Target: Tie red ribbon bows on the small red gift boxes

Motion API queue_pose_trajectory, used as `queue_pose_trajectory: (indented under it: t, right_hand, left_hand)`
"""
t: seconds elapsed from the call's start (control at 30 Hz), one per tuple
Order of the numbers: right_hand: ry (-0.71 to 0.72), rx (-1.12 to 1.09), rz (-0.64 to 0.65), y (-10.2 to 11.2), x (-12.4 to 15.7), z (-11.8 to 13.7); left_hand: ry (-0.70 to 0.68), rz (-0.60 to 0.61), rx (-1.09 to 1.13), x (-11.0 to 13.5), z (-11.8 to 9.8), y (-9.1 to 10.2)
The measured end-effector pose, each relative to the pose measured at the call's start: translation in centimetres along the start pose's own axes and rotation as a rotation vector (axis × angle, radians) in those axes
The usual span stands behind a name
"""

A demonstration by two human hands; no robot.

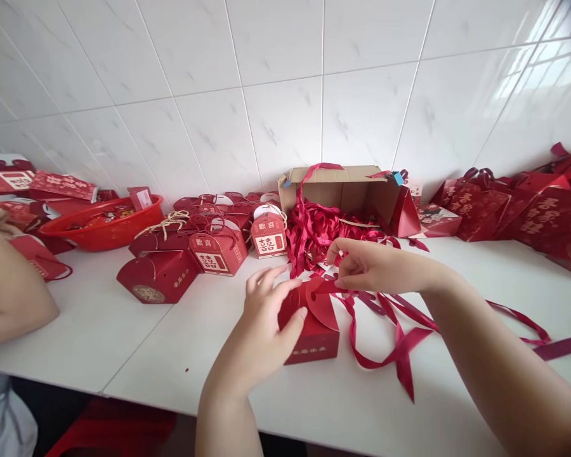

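Observation:
A small red gift box (314,333) with gold lettering stands on the white table (124,336) in front of me. My left hand (261,324) grips its left side, thumb across the front. My right hand (368,266) pinches a dark red ribbon (390,346) at the slot in the box's rounded top flap. The ribbon trails right and down over the table.
A cardboard box (347,190) spilling red ribbons lies against the tiled wall. Several finished red boxes (216,251) stand at centre left, beside a red plastic basket (102,225). Red gift bags (528,212) line the right. Another person's arm (9,279) rests at the left edge.

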State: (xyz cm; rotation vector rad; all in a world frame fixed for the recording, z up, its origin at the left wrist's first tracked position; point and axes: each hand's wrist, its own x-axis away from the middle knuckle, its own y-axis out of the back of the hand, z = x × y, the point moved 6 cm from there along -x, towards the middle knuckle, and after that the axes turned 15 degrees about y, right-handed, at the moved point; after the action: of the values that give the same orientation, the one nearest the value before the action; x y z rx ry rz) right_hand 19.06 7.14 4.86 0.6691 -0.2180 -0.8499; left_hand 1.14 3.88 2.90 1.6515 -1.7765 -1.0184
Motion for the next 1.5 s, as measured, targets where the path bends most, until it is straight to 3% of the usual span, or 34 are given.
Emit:
queue_pose_trajectory:
  t: [0.1, 0.2, 0.57, 0.77, 0.97, 1.23, 1.33, 1.5]
  right_hand:
    - [0.002, 0.005, 0.024, -0.4, -0.1, 0.1]
    - [0.019, 0.003, 0.037, -0.9, -0.2, 0.4]
    - [0.043, 0.073, 0.031, -1.6, -0.1, 1.2]
    - [0.177, 0.314, -0.153, -0.5, -0.1, 2.0]
    - [0.272, 0.166, -0.104, -1.1, -0.6, 2.8]
    - [0.281, 0.077, -0.309, 0.9, 0.1, 3.6]
    - [0.362, 0.058, -0.521, 2.7, 1.6, 4.6]
    - [0.531, 0.064, -1.0, 5.3, 6.0, 7.2]
  left_hand:
    - [-0.031, 0.062, -0.065, 0.3, -0.6, -1.1]
    - [-0.006, 0.039, -0.071, 0.1, -1.0, -1.6]
    - [0.005, -0.007, 0.054, -0.4, -1.4, -1.1]
    - [0.01, -0.029, 0.177, -0.4, -1.8, -0.6]
    - [0.05, -0.09, 0.367, -0.8, -2.0, -0.6]
    - [0.044, -0.046, 0.316, -0.6, -1.5, -0.9]
    - [0.0, 0.028, 0.172, -0.4, -1.1, -1.2]
    - [0.032, 0.054, 0.116, -0.8, 0.2, -1.3]
